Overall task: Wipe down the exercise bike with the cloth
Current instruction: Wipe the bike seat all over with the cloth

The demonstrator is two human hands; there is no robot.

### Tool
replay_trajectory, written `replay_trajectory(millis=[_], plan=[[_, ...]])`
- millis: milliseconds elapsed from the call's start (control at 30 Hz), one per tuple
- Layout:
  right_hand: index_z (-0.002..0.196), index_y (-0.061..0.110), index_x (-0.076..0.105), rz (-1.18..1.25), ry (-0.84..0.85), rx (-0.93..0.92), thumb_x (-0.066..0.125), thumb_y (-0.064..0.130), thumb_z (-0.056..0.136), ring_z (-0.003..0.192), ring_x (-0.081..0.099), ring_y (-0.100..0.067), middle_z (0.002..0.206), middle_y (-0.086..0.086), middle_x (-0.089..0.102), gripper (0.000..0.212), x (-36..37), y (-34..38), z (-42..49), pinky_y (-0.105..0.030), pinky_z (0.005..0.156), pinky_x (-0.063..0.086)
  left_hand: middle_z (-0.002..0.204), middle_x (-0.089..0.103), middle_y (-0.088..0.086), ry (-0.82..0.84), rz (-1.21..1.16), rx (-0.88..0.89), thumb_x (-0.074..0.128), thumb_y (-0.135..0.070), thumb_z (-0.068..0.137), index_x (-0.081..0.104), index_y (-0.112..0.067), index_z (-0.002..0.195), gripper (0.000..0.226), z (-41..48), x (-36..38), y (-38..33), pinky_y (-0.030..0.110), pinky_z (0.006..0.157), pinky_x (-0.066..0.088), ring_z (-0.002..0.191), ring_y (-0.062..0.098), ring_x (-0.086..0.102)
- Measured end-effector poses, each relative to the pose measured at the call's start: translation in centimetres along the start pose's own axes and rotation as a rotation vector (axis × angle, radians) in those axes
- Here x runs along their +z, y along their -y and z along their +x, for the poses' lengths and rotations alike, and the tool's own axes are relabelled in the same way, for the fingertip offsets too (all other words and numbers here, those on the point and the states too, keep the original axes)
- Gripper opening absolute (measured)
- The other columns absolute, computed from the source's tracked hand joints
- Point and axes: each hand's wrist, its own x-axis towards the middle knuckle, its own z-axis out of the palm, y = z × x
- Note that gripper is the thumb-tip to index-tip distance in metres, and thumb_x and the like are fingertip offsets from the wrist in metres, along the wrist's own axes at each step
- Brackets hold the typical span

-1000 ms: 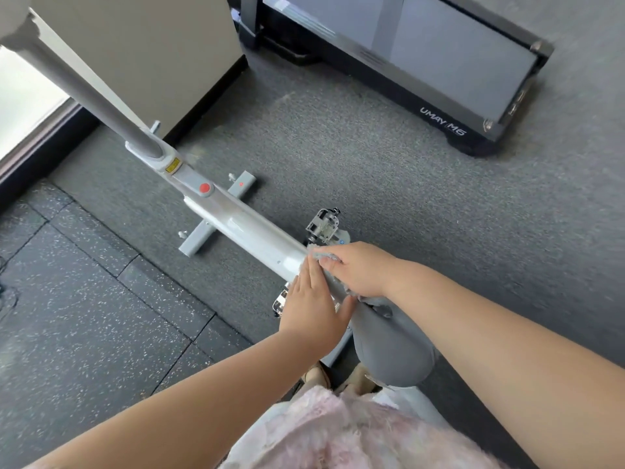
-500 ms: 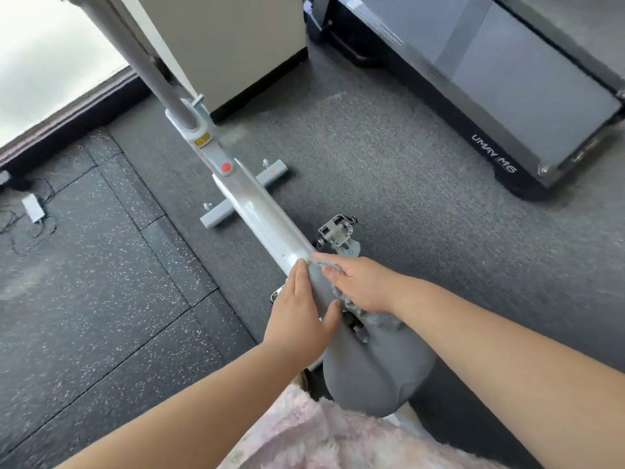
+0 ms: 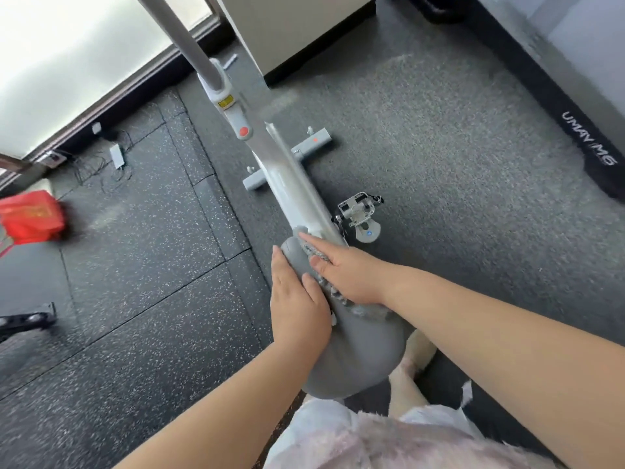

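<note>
Slid back off the pale frame onto the grey saddle nose since the earlier frames, both hands, cloth along with them.

Right hand (image 3: pixel 351 275) flat, fingers (image 3: pixel 309 239) extended and pressing the cloth (image 3: pixel 333 292) against the saddle (image 3: pixel 355 346); not clenched, cloth pinned under the palm, its edge bunched along the thumb side. Left hand (image 3: pixel 297 306) laid open, bracing the saddle's left flank, holding nothing. Cloth directly under the right hand, so nearer that one. Long axis of the exercise bike (image 3: pixel 294 184) running from the saddle up and leftward to the mast; saddle nose pointing the same way. Probably next: wiping back along that axis. Pedal (image 3: pixel 358 209) just right of the frame.
</note>
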Motion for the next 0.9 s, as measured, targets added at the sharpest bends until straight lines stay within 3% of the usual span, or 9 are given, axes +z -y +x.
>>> replay_trajectory(millis=[100,200,300,400,467,500,633,733,900], plan=[[0.150,0.058,0.029,0.106,0.009,-0.025,0.038,0.039,0.108,0.128,0.057,-0.018,0.144,-0.007,0.058,0.047,0.0,0.2,1.7,-0.038,0.114,0.041,0.175,0.010,-0.005,-0.026,0.014,0.031,0.029,-0.035,0.104,0.004,-0.021,0.167,0.070,0.1,0.3,0.2,0.024,0.125,0.010,0.159,0.011,0.013],[0.147,0.063,0.027,0.124,0.042,-0.060,0.038,0.046,0.107,0.144,0.041,-0.014,0.158,0.004,0.044,0.045,-0.2,-1.3,1.6,-0.037,0.121,0.030,0.174,0.015,-0.007,-0.045,0.005,0.037,0.029,-0.037,0.099,0.008,-0.024,0.167,0.072,0.4,0.6,0.7,0.030,0.128,0.015,0.158,0.009,0.016],[0.150,0.057,0.030,0.133,0.046,-0.059,0.040,0.048,0.105,0.147,0.032,-0.003,0.160,0.014,0.037,0.047,-0.5,-3.4,0.3,-0.035,0.124,0.024,0.173,0.017,-0.006,-0.057,0.003,0.052,0.030,-0.035,0.098,0.009,-0.023,0.167,0.073,0.3,0.7,0.8,0.028,0.128,0.015,0.157,0.009,0.017],[0.152,0.052,0.031,0.101,0.054,-0.036,0.041,0.049,0.105,0.141,0.039,0.001,0.153,0.018,0.046,0.048,-0.8,-3.7,-0.1,-0.034,0.123,0.027,0.173,0.019,-0.006,-0.074,0.010,0.053,0.032,-0.033,0.098,0.010,-0.023,0.167,0.072,0.4,0.9,1.0,0.023,0.125,0.014,0.157,0.010,0.019],[0.153,0.056,0.024,0.068,0.071,-0.050,0.039,0.044,0.107,0.126,0.046,0.008,0.144,0.020,0.053,0.050,-0.7,-2.5,0.7,-0.030,0.119,0.028,0.173,0.020,-0.005,-0.075,0.005,0.055,0.032,-0.031,0.098,0.012,-0.021,0.167,0.072,0.6,1.1,1.2,0.018,0.124,0.011,0.157,0.009,0.018],[0.153,0.057,0.021,0.068,0.071,-0.068,0.039,0.042,0.108,0.123,0.045,0.009,0.149,0.017,0.050,0.051,-0.6,-1.8,1.2,-0.031,0.120,0.027,0.173,0.020,-0.005,-0.076,0.004,0.060,0.032,-0.031,0.098,0.013,-0.020,0.166,0.072,0.6,1.1,1.3,0.015,0.123,0.009,0.157,0.009,0.018],[0.156,0.044,0.031,0.189,0.077,-0.129,0.039,0.038,0.109,0.146,0.026,0.004,0.163,0.014,0.031,0.048,-0.5,-1.1,2.6,-0.023,0.124,0.016,0.173,0.019,-0.006,-0.082,-0.001,0.066,0.032,-0.030,0.100,0.014,-0.020,0.166,0.070,0.6,1.2,1.5,0.017,0.124,0.011,0.157,0.005,0.017],[0.151,0.055,0.031,0.200,0.098,-0.124,0.041,0.047,0.106,0.150,0.020,0.002,0.163,0.016,0.030,0.047,-0.9,-3.1,1.5,-0.031,0.127,0.016,0.171,0.018,-0.012,-0.085,-0.001,0.076,0.033,-0.028,0.100,0.012,-0.021,0.167,0.070,0.6,1.3,1.6,0.020,0.126,0.012,0.154,-0.006,0.013],[0.152,0.051,0.033,0.133,0.161,-0.100,0.043,0.048,0.105,0.148,0.025,0.004,0.159,0.020,0.035,0.048,-1.7,-5.8,-0.9,-0.034,0.125,0.022,0.164,0.016,-0.022,-0.097,0.007,0.109,0.031,-0.027,0.100,0.012,-0.022,0.167,0.069,0.6,1.5,1.7,0.017,0.126,0.009,0.153,-0.011,0.009]])
